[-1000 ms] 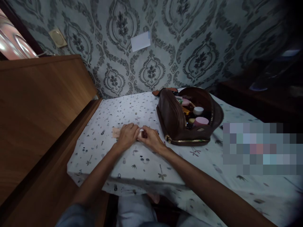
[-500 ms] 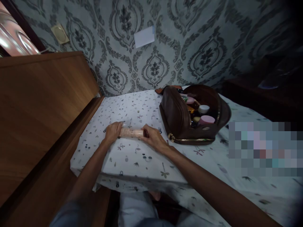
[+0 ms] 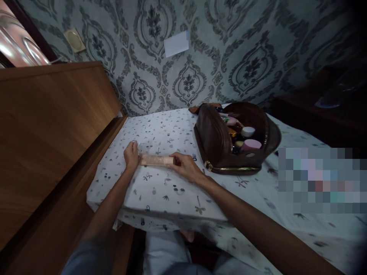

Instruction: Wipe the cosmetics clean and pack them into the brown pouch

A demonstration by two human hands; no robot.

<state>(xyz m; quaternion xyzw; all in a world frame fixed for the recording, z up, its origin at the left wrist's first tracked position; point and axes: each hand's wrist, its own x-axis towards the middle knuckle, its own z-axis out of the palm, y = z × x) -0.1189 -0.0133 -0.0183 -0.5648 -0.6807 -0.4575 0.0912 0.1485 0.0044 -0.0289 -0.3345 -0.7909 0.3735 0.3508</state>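
A slim beige cosmetic tube lies crosswise low over the white printed cloth. My right hand pinches its right end between thumb and fingers. At the other end is my left hand, its fingers curled closed beside the tip of the tube. A faint see-through patch shows by the left fingers, too blurred to name. Right of my hands stands a brown makeup bag, unzipped, with a pink-capped item, a white-capped item and several other cosmetics inside.
The cloth-covered table meets a patterned wall at the back. A wooden panel rises along the left side. Behind the bag lies an orange and black item. A pixelated patch hides the right side.
My left hand has shifted slightly left and away from me, its fingers now curled, baring more of the tube's left end. My right hand keeps its grip on the tube.
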